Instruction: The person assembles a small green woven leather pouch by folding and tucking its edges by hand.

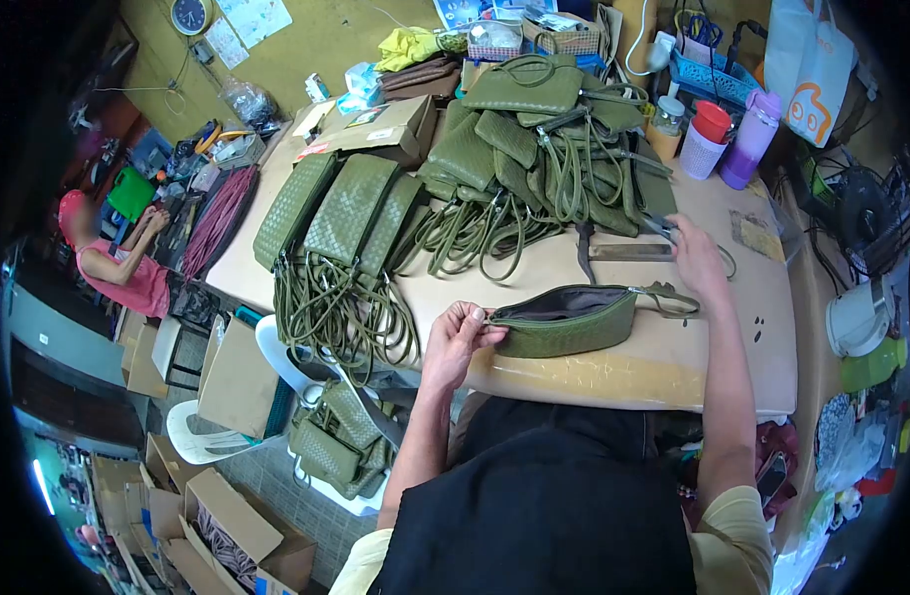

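My left hand pinches the left end of a green woven zip pouch at the table's front edge. The pouch's zip is open and its dark lining shows. A thin green strap hangs from a clip at its right end. Beyond the pouch, my right hand is closed around what looks like scissors, their blades pointing left. Left of that hand lie a flat bar and a dark hammer-like tool.
Green pouches with straps stand stacked at left; more are heaped at the back. A purple bottle and red-lidded cup stand back right. A white chair holds pouches. A person in pink works far left.
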{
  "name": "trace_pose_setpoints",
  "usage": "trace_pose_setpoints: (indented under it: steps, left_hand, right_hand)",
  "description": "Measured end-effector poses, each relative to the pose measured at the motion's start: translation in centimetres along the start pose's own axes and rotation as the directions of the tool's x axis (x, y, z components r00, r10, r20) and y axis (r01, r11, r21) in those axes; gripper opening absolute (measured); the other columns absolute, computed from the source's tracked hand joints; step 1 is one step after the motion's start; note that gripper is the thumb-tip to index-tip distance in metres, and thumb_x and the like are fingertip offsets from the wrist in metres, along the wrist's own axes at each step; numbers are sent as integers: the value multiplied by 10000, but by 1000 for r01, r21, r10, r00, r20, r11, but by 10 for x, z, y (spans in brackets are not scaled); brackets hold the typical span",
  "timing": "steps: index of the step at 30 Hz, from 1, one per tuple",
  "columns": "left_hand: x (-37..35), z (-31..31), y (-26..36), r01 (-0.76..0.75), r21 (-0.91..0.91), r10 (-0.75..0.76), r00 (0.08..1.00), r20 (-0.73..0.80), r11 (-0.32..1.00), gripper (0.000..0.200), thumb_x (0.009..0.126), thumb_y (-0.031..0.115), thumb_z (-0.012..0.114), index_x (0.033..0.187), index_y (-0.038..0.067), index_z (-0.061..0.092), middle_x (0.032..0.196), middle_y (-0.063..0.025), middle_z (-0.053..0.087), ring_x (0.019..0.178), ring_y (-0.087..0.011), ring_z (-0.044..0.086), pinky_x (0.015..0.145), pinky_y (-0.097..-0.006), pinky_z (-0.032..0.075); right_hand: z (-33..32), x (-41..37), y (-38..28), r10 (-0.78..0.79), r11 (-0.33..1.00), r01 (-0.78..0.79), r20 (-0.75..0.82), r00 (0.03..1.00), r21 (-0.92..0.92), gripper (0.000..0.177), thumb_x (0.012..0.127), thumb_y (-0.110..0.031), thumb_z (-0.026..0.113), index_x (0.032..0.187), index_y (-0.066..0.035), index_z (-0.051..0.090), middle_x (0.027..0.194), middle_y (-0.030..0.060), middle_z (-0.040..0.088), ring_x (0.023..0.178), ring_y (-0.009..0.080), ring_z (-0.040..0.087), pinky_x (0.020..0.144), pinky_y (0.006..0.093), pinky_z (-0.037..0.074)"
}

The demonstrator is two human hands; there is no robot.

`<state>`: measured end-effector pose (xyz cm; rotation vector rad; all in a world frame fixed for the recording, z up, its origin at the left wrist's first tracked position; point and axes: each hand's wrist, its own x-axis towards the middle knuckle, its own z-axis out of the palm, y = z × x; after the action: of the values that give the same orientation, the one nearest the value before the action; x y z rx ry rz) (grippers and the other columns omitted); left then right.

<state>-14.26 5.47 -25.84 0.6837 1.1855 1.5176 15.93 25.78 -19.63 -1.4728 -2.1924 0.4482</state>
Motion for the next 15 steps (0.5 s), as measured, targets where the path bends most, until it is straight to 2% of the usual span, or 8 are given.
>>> trace_pose_setpoints:
  steps: [2, 6, 8, 9, 11, 15]
  left_hand:
    - [-1, 2, 0, -35, 18, 35, 999, -7, 999, 202, 966, 204, 533, 942, 4, 528, 871, -103, 637, 764, -179, 676, 709, -269, 570]
    - [-6, 10, 5, -53, 62, 57, 997, -51, 997, 218, 970, 219, 527, 952, 2, 534, 863, -107, 637, 749, -174, 673, 704, -267, 569]
    - [-7, 9, 5, -54, 149, 60, 997, -41, 987, 232, 975, 224, 518, 962, -7, 537, 867, -111, 632, 735, -171, 669, 699, -268, 568]
    - [-8, 11, 7, -55, 150, 62, 997, -39, 987, 232, 975, 224, 518, 962, -7, 537, 867, -111, 632, 735, -171, 669, 699, -268, 568]
    - [-11, 15, 13, -35, 170, 41, 999, -33, 985, 203, 990, 163, 474, 933, -31, 500, 938, -123, 608, 758, -146, 651, 707, -260, 578]
    - [-13, 18, 13, -70, 212, 82, 995, -48, 975, 184, 989, 135, 467, 922, -35, 492, 902, -110, 602, 732, -132, 634, 696, -258, 575]
  right_hand:
    - [-4, -13, -39, -5, 975, -7, 52, 999, 223, 321, 880, -171, 570, 1177, -53, 539, 809, 205, 641, 803, 316, 646, 681, 445, 468]
    - [6, -59, -120, -258, 966, 248, 280, 925, 71, 286, 883, -288, 592, 1043, -52, 566, 710, 158, 636, 696, 351, 638, 657, 451, 485]
    - [25, -70, -137, -405, 908, 419, 295, 865, 17, 299, 868, -311, 604, 943, -23, 574, 668, 155, 633, 650, 357, 636, 632, 463, 487]
    - [32, -72, -144, -404, 908, 418, 293, 867, 16, 299, 868, -311, 604, 943, -23, 574, 668, 155, 633, 650, 357, 636, 632, 463, 487]
    - [42, -74, -153, -483, 864, 504, 289, 827, 1, 300, 851, -314, 615, 831, -15, 598, 619, 159, 615, 627, 350, 631, 592, 463, 472]
    - [50, -68, -162, -507, 846, 533, 312, 803, 5, 329, 844, -317, 605, 806, 10, 608, 616, 168, 619, 623, 353, 636, 607, 472, 475]
